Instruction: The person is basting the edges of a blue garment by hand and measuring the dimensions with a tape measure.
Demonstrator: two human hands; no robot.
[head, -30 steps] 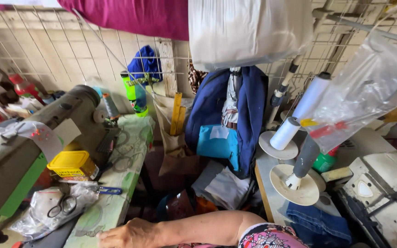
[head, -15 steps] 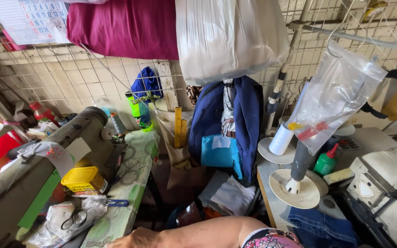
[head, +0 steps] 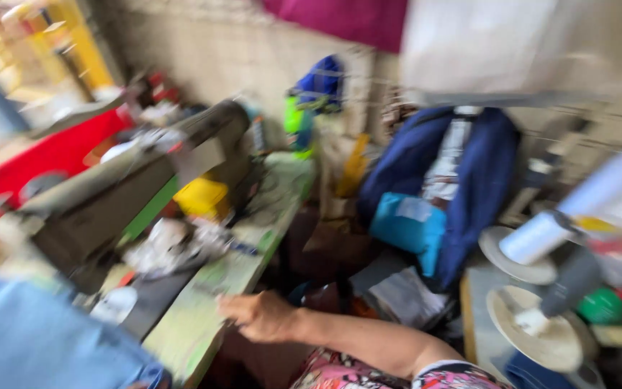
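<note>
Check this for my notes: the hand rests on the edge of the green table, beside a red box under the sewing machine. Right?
Not quite: the head view shows the box is yellow. The hand does rest on the green table edge, near the sewing machine.

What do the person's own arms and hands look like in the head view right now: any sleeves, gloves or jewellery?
Only one arm is in view, and motion blur leaves its side unclear. The forearm is bare, ending in a bare hand without a glove; no ring or watch can be made out. At the upper arm sits a short sleeve in a pink, black and white floral print. The other hand is out of view.
</note>
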